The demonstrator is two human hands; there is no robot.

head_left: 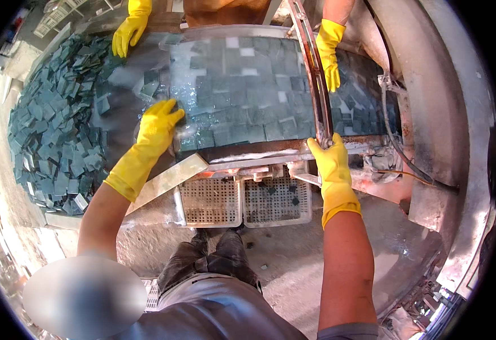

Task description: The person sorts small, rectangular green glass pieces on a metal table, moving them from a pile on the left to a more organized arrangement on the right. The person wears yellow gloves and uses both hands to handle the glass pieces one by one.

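Yellow-gloved, my left hand hangs half open, thumb apart from loosely bent fingers, at the left edge of the laid grey-green tiles; I see nothing in its grasp and cannot tell whether it touches them. My right hand is closed, thumb and fingers either side, on the near end of the long rusty bar, which spans the tiles before me, passing beside a co-worker's gloved hand.

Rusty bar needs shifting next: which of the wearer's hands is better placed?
Right, I'd say: the right hand is at the rusty bar's near end, thumb and fingers astride it. The left hand is away left, near the laid tiles' left edge.
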